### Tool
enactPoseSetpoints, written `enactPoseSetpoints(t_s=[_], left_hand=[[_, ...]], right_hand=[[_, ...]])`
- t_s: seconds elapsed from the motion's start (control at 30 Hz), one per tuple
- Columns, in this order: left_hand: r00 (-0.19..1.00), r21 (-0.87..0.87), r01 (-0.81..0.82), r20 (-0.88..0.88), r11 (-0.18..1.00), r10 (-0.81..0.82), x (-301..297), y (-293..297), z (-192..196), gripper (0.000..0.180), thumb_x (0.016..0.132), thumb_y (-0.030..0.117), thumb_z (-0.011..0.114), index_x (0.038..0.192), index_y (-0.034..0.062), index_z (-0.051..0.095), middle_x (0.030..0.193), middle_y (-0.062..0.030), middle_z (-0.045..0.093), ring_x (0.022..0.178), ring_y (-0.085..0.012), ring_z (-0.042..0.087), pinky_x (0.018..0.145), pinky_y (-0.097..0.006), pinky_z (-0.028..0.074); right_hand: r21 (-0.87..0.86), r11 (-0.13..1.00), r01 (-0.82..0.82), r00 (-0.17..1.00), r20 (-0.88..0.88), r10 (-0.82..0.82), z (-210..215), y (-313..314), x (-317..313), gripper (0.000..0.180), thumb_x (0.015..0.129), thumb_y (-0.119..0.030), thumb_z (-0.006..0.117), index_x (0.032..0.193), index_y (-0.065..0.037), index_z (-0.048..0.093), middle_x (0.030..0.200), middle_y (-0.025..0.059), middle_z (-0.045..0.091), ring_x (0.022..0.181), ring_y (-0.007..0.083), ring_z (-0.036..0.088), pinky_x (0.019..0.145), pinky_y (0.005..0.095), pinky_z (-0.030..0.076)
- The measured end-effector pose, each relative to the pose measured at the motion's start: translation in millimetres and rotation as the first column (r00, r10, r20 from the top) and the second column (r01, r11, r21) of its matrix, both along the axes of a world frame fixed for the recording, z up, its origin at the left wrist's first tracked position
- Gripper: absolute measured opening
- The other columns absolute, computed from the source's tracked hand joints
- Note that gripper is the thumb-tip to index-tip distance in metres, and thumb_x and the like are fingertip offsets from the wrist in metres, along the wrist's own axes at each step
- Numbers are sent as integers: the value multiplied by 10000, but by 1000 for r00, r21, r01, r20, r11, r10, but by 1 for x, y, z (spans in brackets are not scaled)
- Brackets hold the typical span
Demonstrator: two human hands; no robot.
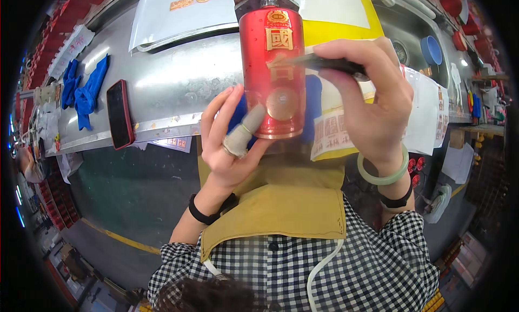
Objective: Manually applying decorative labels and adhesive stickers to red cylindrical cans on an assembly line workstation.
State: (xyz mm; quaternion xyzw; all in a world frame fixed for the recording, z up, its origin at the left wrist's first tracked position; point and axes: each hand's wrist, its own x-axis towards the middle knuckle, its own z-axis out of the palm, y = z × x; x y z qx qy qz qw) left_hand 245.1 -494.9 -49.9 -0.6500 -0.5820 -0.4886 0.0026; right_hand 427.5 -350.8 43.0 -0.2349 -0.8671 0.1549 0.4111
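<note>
A red bottle (pixel 254 68) with raised gold characters and a round gold medallion (pixel 283 104) lies in front of me, its neck pointing away. My left hand (pixel 230 136) holds its near end from the left; one finger wears a grey cover (pixel 250 123) and presses by the medallion. Between the thumb and fingers of my right hand (pixel 376 93) are black tweezers (pixel 343 66). Their tip reaches the lower gold character (pixel 280 68); whether it touches is blurred. Beneath the bottle, blue material (pixel 313 104) shows on both sides.
A metal bench (pixel 173 90) carries a phone (pixel 119 114) and blue gloves (pixel 91 90) on the left. White sheets with gold stickers (pixel 186 4) lie at the back. More sticker sheets (pixel 331 134) lie under my right hand. A blue cup (pixel 431 50) stands in a sink at right.
</note>
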Motion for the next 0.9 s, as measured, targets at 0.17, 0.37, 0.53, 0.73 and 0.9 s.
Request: enactPoseSetpoints(t_s=[0.17,0.37,0.53,0.73,0.9], left_hand=[[992,57,-22,-125,998,29,-1,-6,-9,524,630,196,975,1097,90,763,1416,-184,608,1260,-351,567,1027,-442,503],[967,89,5,-254,996,18,-9,-3,-8,589,598,296,996,1109,126,758,1486,-195,540,1335,-347,494,1070,-467,448],[947,28,98,305,995,-102,-4,-6,-5,593,941,420,748,1364,38,585,1599,-195,404,1469,-371,388,1197,-499,312],[550,-114,392,824,913,-133,0,11,8,633,1059,170,501,1593,1,206,1652,-202,299,1528,-293,299,1251,-429,217],[479,-143,524,865,840,-151,0,16,18,758,1046,40,532,1646,0,71,1672,-186,261,1532,-254,287,1245,-401,234]], right_hand=[[-333,941,68,967,-210,-144,-11,-9,12,266,858,76,727,1102,-24,697,988,80,725,851,174,683,771,293,548],[-402,913,75,969,-187,-161,-19,-13,22,276,898,40,717,1161,-15,654,990,67,709,879,152,676,818,289,533],[-515,857,22,945,-269,-186,-23,-20,16,280,949,27,661,1223,-7,611,1043,77,689,932,138,665,841,274,517],[-747,665,1,996,-62,-71,-13,-36,-11,367,919,-151,746,1215,-5,585,1066,131,619,972,231,619,880,326,497],[-576,813,90,996,32,-88,-30,-39,-30,557,809,-203,843,1210,2,515,1144,168,546,1055,309,571,908,388,486]])
